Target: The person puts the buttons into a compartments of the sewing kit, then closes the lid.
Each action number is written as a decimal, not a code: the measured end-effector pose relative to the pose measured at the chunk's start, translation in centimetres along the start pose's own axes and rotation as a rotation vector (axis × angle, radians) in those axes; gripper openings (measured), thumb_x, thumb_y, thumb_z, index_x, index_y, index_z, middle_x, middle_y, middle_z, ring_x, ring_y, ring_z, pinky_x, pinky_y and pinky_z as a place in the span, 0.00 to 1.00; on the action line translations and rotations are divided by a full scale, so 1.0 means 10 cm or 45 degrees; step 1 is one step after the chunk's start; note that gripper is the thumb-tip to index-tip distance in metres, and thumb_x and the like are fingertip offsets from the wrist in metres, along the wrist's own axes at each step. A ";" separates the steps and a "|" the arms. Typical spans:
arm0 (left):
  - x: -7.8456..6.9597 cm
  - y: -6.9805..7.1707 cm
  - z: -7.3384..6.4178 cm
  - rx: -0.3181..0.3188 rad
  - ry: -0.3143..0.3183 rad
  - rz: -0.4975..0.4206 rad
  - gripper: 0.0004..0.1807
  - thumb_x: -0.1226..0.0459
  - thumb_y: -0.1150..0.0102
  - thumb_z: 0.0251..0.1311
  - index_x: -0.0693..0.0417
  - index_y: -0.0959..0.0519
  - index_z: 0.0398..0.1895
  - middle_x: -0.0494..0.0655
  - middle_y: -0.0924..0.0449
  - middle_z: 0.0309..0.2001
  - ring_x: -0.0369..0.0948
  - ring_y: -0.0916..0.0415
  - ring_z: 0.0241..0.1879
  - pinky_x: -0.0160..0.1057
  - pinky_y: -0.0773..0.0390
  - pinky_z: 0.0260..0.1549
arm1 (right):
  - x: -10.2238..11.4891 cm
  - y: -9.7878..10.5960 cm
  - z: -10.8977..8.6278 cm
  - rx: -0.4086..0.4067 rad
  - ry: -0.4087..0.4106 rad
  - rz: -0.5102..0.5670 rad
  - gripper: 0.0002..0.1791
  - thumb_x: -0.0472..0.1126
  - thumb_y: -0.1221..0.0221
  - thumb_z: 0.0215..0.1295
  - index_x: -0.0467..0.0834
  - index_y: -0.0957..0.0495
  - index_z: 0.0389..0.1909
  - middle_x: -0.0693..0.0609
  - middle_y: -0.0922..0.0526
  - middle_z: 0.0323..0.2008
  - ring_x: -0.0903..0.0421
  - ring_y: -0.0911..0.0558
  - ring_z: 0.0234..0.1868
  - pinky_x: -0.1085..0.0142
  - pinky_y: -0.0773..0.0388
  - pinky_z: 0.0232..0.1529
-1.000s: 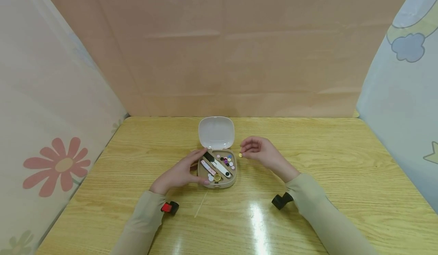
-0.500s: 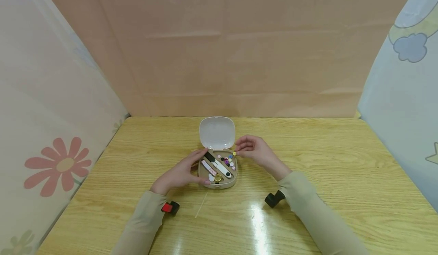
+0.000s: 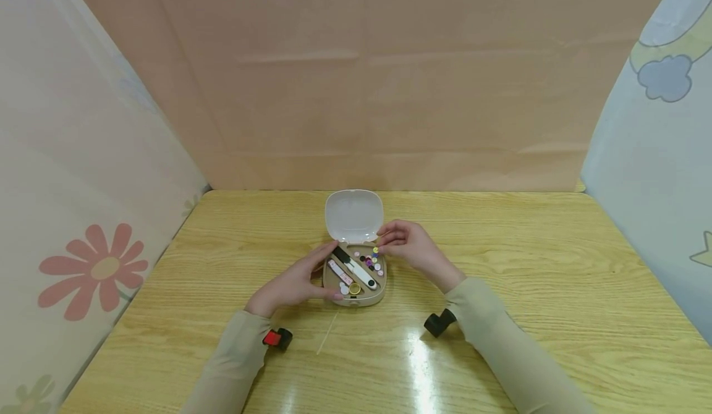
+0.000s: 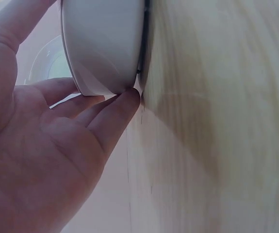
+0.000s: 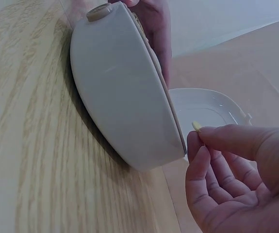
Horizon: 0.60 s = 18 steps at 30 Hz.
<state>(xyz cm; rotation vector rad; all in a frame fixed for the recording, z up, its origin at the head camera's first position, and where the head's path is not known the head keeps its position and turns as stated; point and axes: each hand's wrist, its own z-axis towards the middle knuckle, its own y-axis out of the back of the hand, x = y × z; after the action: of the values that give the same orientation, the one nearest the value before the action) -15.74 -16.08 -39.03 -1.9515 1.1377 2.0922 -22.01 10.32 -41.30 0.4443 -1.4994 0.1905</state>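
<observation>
A small sewing box (image 3: 368, 301) stands on the wooden table with its pale lid (image 3: 353, 213) tipped up at the back. My left hand (image 3: 292, 283) holds its left side, thumb at the front and fingers round the far corner; the left wrist view shows fingertips against the box wall (image 4: 105, 43). Between thumb and forefinger, my right hand (image 3: 414, 248) pinches a yellow button (image 5: 196, 126) over the box's back right compartment. Several coloured buttons (image 3: 368, 262) lie in that compartment. A white, black-tipped tool (image 3: 361, 273) lies diagonally across the middle.
The front left compartment holds a pink-and-white strip (image 3: 340, 272), a gold ring (image 3: 355, 288) and white round pieces (image 3: 343, 288). A thin pale line (image 3: 327, 333) shows on the table (image 3: 500, 235) before the box. Hanging sheets (image 3: 356, 92) enclose the table's back and sides.
My right hand has moved left with the yellow button, from beside the box to over its button compartment. The left hand keeps its hold on the box.
</observation>
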 end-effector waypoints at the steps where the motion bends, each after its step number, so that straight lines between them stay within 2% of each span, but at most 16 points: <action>1: 0.00 0.00 0.00 -0.001 0.000 0.000 0.53 0.66 0.28 0.50 0.59 0.52 0.75 0.56 0.57 0.74 0.50 0.54 0.71 0.53 0.42 0.65 | 0.00 -0.01 0.01 -0.002 -0.001 0.001 0.16 0.25 0.37 0.57 0.28 0.26 0.47 0.37 0.18 0.38 0.51 0.18 0.38 0.64 0.19 0.41; 8: 0.03 0.00 0.02 0.005 -0.002 -0.009 0.54 0.65 0.28 0.50 0.59 0.52 0.75 0.56 0.57 0.74 0.51 0.53 0.71 0.54 0.42 0.65 | 0.01 -0.04 0.03 -0.022 -0.015 0.003 0.15 0.26 0.37 0.57 0.31 0.25 0.46 0.40 0.17 0.38 0.53 0.18 0.37 0.68 0.19 0.37; 15: 0.32 -0.03 0.10 -0.012 0.000 0.016 0.55 0.63 0.26 0.49 0.51 0.52 0.76 0.52 0.57 0.75 0.49 0.53 0.71 0.52 0.41 0.65 | 0.01 -0.04 0.04 -0.027 -0.018 0.001 0.15 0.26 0.37 0.58 0.29 0.25 0.46 0.38 0.18 0.38 0.53 0.18 0.36 0.69 0.20 0.37; 18: 0.35 -0.02 0.10 -0.018 0.000 0.023 0.55 0.61 0.26 0.48 0.48 0.51 0.76 0.49 0.55 0.74 0.47 0.51 0.70 0.49 0.40 0.65 | 0.00 -0.05 0.04 -0.028 -0.018 0.015 0.15 0.26 0.37 0.58 0.29 0.25 0.46 0.37 0.18 0.38 0.53 0.18 0.36 0.70 0.20 0.36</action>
<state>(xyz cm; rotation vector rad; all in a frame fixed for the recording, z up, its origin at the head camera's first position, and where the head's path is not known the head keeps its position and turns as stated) -17.12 -16.89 -42.30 -1.9551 1.1478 2.1149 -22.19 9.68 -41.33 0.4200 -1.5165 0.1805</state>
